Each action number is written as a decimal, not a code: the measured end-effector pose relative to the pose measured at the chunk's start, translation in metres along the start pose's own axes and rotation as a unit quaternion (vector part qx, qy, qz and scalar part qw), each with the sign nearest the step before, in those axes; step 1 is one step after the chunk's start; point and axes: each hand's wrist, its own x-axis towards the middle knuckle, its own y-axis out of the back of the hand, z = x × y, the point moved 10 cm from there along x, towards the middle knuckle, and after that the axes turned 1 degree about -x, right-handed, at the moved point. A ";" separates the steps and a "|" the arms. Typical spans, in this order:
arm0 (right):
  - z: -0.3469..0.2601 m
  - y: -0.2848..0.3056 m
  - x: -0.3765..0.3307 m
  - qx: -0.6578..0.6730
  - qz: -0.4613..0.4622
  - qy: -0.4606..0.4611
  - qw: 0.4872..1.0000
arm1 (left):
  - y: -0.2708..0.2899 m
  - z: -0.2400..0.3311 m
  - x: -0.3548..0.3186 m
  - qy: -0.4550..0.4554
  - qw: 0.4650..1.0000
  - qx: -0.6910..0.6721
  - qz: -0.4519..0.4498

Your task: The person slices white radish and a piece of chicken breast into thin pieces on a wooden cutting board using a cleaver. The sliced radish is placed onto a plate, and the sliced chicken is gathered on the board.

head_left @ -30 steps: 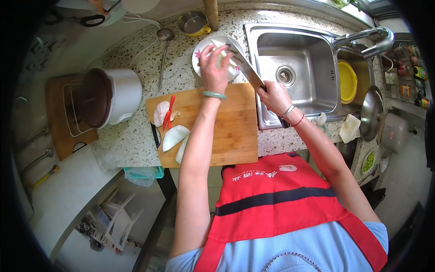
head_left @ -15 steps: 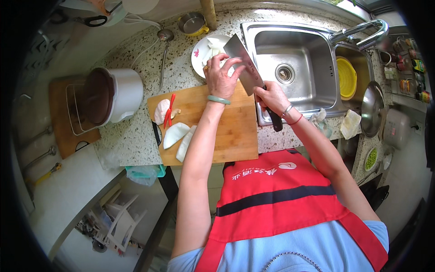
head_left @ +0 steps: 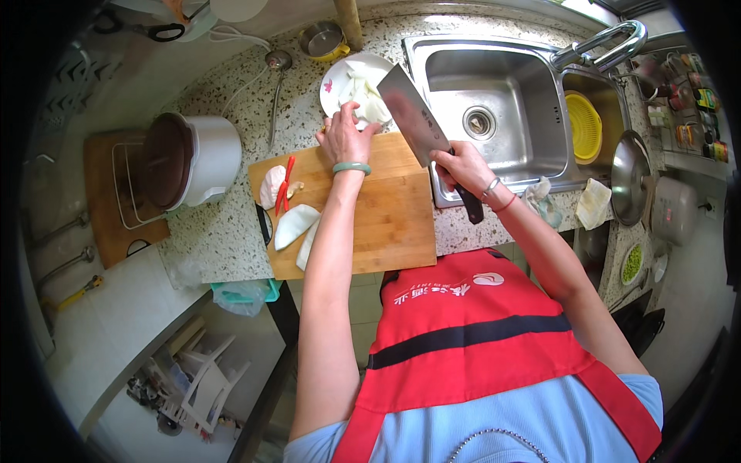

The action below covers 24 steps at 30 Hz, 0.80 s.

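My right hand (head_left: pixel 461 166) grips the dark handle of a cleaver (head_left: pixel 421 123), its broad blade slanting up and left between the plate and the sink. By the near rim of a white plate (head_left: pixel 330 99), my left hand (head_left: pixel 347 140) hovers or rests with its fingers apart; nothing shows in it. Pale white slices (head_left: pixel 363 86) lie heaped on that plate. On the wooden cutting board (head_left: pixel 397 216) are red chillies (head_left: pixel 283 189), a pinkish-white lump (head_left: pixel 272 185), a small tan piece (head_left: pixel 296 187) and a pale wedge (head_left: pixel 295 225). A second wedge (head_left: pixel 307 245) is partly behind my left forearm.
A steel double sink (head_left: pixel 494 85) with a yellow strainer (head_left: pixel 583 127) stands at the right. Cloths (head_left: pixel 593 204) and a steel lid (head_left: pixel 631 177) lie near its edge. A rice cooker (head_left: pixel 208 162) is at left; a ladle (head_left: pixel 276 100) and small pan (head_left: pixel 324 40) are at the back.
My left hand has moved left and nearer, away from the cleaver blade and off the middle of the plate, showing more slices. The cleaver stays in my right hand, shifted slightly left.
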 end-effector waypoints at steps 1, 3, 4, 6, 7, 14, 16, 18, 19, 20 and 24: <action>0.000 0.000 0.002 0.010 0.010 0.004 1.000 | 0.003 0.002 0.001 0.002 1.000 -0.015 0.017; 0.000 0.003 0.006 0.030 0.030 0.012 0.999 | 0.004 0.005 0.004 0.012 0.996 -0.086 0.023; 0.000 0.004 0.007 0.041 0.024 0.014 0.999 | 0.006 0.008 0.005 0.018 0.992 -0.121 0.025; 0.002 0.004 0.005 0.019 0.014 0.016 1.000 | 0.006 0.031 0.006 -0.051 0.994 -0.094 0.013; 0.001 0.002 0.004 0.007 0.006 0.018 1.000 | 0.006 0.040 0.006 -0.084 0.993 -0.080 0.009; 0.012 0.011 -0.031 -0.102 0.011 0.029 0.994 | 0.065 -0.018 -0.048 0.019 0.962 -0.246 0.114; 0.035 0.007 -0.047 -0.149 -0.032 -0.014 0.988 | 0.097 -0.053 -0.092 0.049 0.949 -0.254 0.181; 0.059 -0.009 -0.058 -0.185 -0.080 -0.021 0.979 | 0.117 -0.110 -0.144 0.150 0.935 -0.248 0.202; 0.066 -0.018 -0.064 -0.206 -0.095 -0.016 0.974 | 0.129 -0.125 -0.168 0.173 0.943 -0.211 0.193; 0.072 -0.028 -0.067 -0.224 -0.115 -0.007 0.968 | 0.126 -0.141 -0.192 0.198 0.950 -0.176 0.166; 0.077 -0.061 -0.074 -0.262 -0.157 0.032 0.952 | 0.118 -0.115 -0.224 0.088 0.993 -0.001 0.081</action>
